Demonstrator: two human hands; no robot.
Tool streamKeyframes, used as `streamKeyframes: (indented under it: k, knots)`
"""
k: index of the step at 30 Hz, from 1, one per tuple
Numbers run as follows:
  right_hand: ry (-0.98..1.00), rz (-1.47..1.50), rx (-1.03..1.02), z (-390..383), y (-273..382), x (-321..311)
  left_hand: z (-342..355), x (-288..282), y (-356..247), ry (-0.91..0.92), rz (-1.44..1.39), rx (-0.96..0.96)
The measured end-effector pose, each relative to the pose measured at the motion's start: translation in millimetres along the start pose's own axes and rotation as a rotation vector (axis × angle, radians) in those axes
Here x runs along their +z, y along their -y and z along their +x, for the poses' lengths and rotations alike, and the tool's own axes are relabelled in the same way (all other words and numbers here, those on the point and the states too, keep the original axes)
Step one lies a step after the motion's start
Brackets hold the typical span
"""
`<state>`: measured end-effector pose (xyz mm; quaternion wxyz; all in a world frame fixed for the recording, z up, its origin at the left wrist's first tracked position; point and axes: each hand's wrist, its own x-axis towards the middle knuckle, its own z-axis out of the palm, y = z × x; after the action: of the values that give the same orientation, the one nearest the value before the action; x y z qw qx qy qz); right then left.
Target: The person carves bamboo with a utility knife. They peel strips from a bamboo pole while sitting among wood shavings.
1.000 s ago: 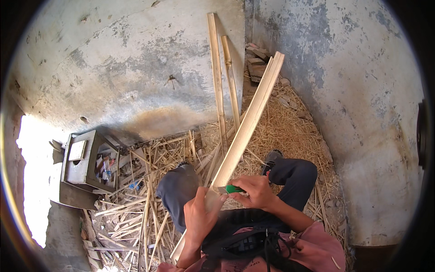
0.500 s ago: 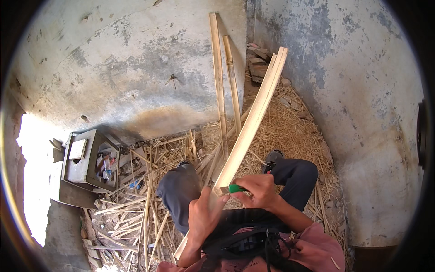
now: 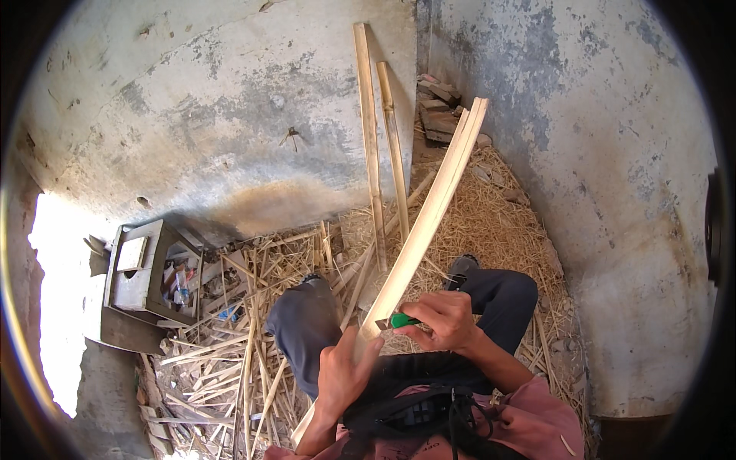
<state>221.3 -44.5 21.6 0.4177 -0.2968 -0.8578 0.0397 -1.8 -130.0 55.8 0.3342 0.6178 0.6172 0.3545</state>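
Note:
A long, pale split bamboo piece (image 3: 431, 220) runs slantwise from my lap up toward the far right. Around its near part my left hand (image 3: 343, 373) is closed, thumb lying along the piece. My right hand (image 3: 442, 322) grips a green-handled knife (image 3: 402, 320), its short metal blade touching or very near the bamboo's right edge, just beyond my left hand. Most of the handle is hidden inside the fingers. Behind my left forearm the lower end of the bamboo shows only in part.
Two bamboo strips (image 3: 368, 138) lean against the far wall. Thin split sticks (image 3: 207, 383) litter the floor at left, and shavings (image 3: 491, 207) cover it at right. A worn wooden cabinet (image 3: 146, 268) stands at left; broken bricks (image 3: 438, 107) fill the far corner.
The bamboo's far end has dropped a little nearer to me. My right hand and the knife have shifted slightly right along its edge, while my left hand keeps its hold.

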Motion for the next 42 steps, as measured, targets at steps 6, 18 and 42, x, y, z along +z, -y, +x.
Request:
streamKeyframes:
  k: [6,18,42]
  knots:
    - [-0.019,0.001,0.001,-1,0,0,-7,-4,4,0.024,0.012,-0.046]
    - [-0.021,-0.047,-0.038,0,1,-1,-15,-2,7,-0.025,-0.069,0.013]
    - [-0.233,0.002,0.275,22,-61,-31,-50,-12,39,0.138,0.018,-0.247]
